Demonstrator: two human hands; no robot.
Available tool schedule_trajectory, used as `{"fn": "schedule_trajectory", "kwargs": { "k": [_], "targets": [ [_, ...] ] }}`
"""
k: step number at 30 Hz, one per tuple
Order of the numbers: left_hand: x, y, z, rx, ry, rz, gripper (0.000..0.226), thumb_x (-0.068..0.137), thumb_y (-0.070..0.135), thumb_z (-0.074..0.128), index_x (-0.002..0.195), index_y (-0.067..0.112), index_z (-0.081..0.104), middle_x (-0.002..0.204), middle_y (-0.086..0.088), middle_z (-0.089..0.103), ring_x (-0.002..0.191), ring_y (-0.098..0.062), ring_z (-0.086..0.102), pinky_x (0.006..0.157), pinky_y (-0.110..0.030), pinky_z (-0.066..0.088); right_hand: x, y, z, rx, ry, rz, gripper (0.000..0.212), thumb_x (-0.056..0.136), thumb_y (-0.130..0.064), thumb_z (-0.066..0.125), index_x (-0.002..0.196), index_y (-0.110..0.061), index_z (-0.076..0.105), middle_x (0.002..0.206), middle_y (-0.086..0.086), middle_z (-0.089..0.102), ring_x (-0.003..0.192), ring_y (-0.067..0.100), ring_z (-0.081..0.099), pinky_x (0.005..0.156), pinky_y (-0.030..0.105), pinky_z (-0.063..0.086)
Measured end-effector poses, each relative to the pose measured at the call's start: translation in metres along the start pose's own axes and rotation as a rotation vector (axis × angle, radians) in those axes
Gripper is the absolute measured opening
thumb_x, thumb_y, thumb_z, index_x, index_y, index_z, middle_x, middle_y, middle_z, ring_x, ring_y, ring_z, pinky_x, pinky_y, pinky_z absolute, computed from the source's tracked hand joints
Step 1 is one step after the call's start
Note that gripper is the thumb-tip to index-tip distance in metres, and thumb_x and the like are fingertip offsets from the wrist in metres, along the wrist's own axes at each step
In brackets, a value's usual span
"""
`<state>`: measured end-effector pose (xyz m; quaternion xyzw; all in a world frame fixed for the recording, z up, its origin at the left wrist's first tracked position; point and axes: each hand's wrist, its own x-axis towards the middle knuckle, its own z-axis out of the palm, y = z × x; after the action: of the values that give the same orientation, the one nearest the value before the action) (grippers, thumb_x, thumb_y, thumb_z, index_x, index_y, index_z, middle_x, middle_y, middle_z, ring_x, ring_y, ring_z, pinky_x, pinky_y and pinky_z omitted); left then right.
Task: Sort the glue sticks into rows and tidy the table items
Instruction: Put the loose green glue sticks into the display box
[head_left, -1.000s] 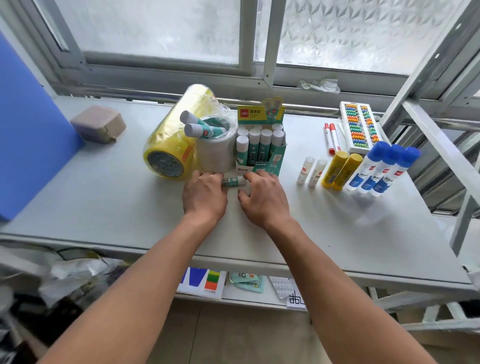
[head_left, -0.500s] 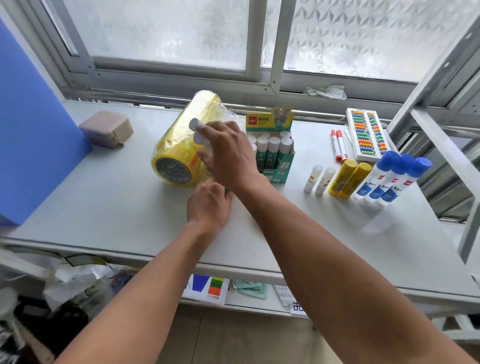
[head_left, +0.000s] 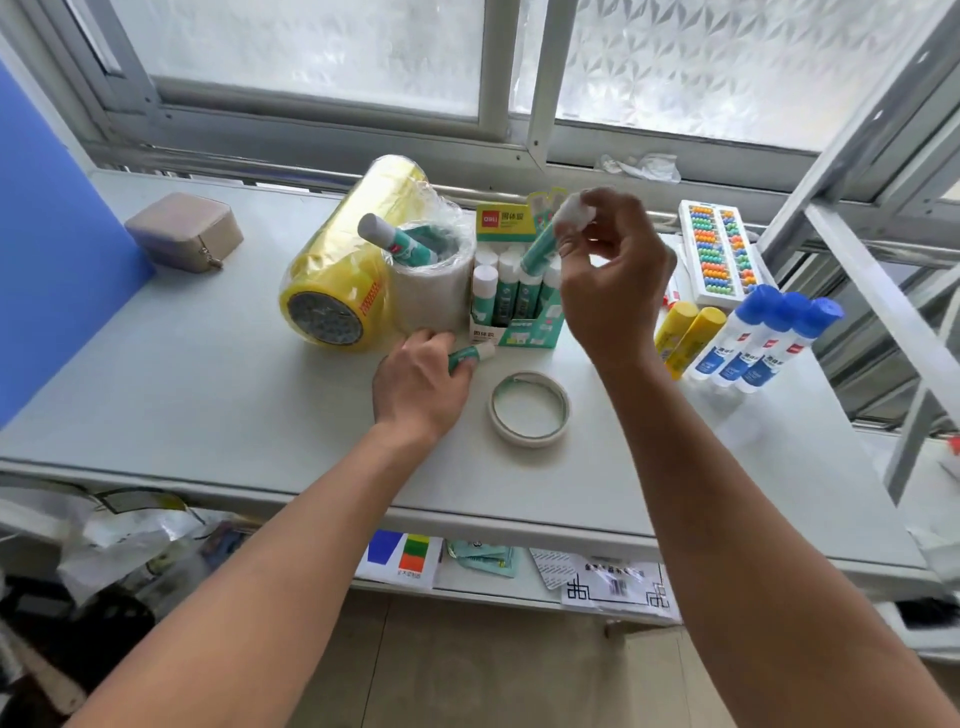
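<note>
My right hand (head_left: 608, 280) holds a green glue stick (head_left: 545, 241) with a white cap, tilted above the green display box (head_left: 519, 327) where several glue sticks stand upright. My left hand (head_left: 418, 384) rests on the table, its fingers closed around another green glue stick (head_left: 470, 355) that lies in front of the box. One more green glue stick (head_left: 387, 241) leans inside the white tape roll (head_left: 428, 291). Two yellow glue sticks (head_left: 685, 332) and three blue-capped glue bottles (head_left: 763, 338) lie in a row at the right.
A large yellow film roll (head_left: 337, 280) lies left of the white roll. A flat masking tape ring (head_left: 529, 408) sits near my left hand. A beige case (head_left: 184, 231) is at the far left, a bead abacus (head_left: 714, 252) at the back right. The table's front edge (head_left: 467, 519) is near.
My right hand took a glue stick from the white roll and carried it right, over the display box. My left hand stayed low on the lying stick. The masking tape ring is now uncovered.
</note>
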<state>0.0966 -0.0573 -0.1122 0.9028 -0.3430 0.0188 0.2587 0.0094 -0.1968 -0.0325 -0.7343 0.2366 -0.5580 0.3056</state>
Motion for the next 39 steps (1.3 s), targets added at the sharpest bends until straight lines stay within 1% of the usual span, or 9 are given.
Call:
{"fn": "schedule_trajectory", "kwargs": {
  "k": [5,9,13,18,25,29,32,36,39],
  "targets": [
    [0.001,0.000,0.006,-0.040,0.080,-0.029,0.035,0.088,0.039,0.063,0.114,0.016,0.066,0.114,-0.009,0.065,0.104,-0.032,0.058,0.081,-0.038,0.049,-0.007,0.023,0.006,-0.183,-0.267,-0.029,0.018,0.081,-0.021,0.072,0.098,-0.017,0.070,0.086,0.002,0.075,0.075,0.013,0.069,0.069,0.031,0.057],
    [-0.001,-0.002,0.007,-0.044,0.119,-0.013,0.033,0.087,0.036,0.065,0.113,0.016,0.067,0.112,-0.009,0.066,0.103,-0.032,0.057,0.080,-0.037,0.049,-0.006,0.028,0.013,-0.241,-0.272,-0.009,0.021,0.081,-0.028,0.073,0.101,-0.020,0.070,0.091,0.004,0.072,0.087,0.017,0.064,0.069,0.020,0.040],
    [-0.001,-0.002,0.008,-0.054,0.127,-0.015,0.034,0.087,0.036,0.064,0.115,0.015,0.066,0.113,-0.009,0.066,0.104,-0.032,0.057,0.082,-0.038,0.048,-0.004,0.028,0.019,-0.233,-0.273,0.013,0.021,0.079,-0.029,0.077,0.097,-0.019,0.072,0.090,0.004,0.071,0.093,0.020,0.063,0.076,0.026,0.049],
    [-0.002,-0.002,0.010,-0.055,0.121,-0.012,0.031,0.087,0.034,0.064,0.112,0.015,0.067,0.111,-0.009,0.066,0.102,-0.033,0.057,0.081,-0.038,0.048,-0.019,0.039,0.025,-0.349,-0.350,-0.016,0.022,0.077,-0.033,0.078,0.092,-0.017,0.073,0.080,0.003,0.071,0.099,0.024,0.056,0.080,0.034,0.046],
    [-0.002,-0.004,0.009,-0.063,0.137,-0.009,0.034,0.088,0.034,0.063,0.116,0.015,0.063,0.113,-0.010,0.064,0.103,-0.032,0.057,0.081,-0.039,0.049,-0.025,0.038,0.028,-0.457,-0.353,-0.033,0.025,0.087,-0.038,0.064,0.101,-0.020,0.075,0.101,-0.004,0.066,0.104,0.024,0.046,0.080,0.031,0.037],
    [0.003,0.004,-0.001,-0.339,0.409,-0.076,0.036,0.093,0.029,0.053,0.122,0.008,0.047,0.113,-0.015,0.056,0.097,-0.030,0.056,0.073,-0.036,0.045,-0.029,0.037,0.020,-0.345,-0.199,0.000,0.024,0.088,-0.019,0.056,0.105,-0.013,0.072,0.103,0.003,0.067,0.100,0.024,0.051,0.081,0.026,0.036],
    [0.025,0.007,-0.020,-0.510,0.620,-0.218,0.046,0.095,0.023,0.050,0.136,0.003,0.039,0.125,-0.023,0.051,0.113,-0.035,0.051,0.092,-0.030,0.035,-0.028,0.036,0.014,-0.254,-0.018,0.083,0.023,0.088,-0.011,0.052,0.100,-0.010,0.071,0.096,0.005,0.070,0.093,0.023,0.054,0.076,0.019,0.033],
    [0.053,0.006,-0.034,-0.475,0.568,-0.277,0.060,0.100,0.028,0.047,0.150,0.005,0.023,0.147,-0.020,0.039,0.135,-0.029,0.039,0.100,-0.023,0.023,-0.027,0.029,0.012,-0.218,-0.019,0.101,0.022,0.088,-0.010,0.051,0.097,-0.010,0.071,0.093,0.005,0.071,0.092,0.021,0.054,0.074,0.018,0.032],
    [0.063,0.001,-0.032,-0.457,0.540,-0.278,0.056,0.101,0.030,0.046,0.149,0.007,0.030,0.149,-0.016,0.043,0.136,-0.029,0.041,0.105,-0.024,0.025,-0.026,0.023,0.016,-0.196,-0.088,0.125,0.022,0.088,-0.011,0.052,0.098,-0.010,0.071,0.095,0.004,0.072,0.095,0.021,0.055,0.076,0.018,0.034]
  ]
}}
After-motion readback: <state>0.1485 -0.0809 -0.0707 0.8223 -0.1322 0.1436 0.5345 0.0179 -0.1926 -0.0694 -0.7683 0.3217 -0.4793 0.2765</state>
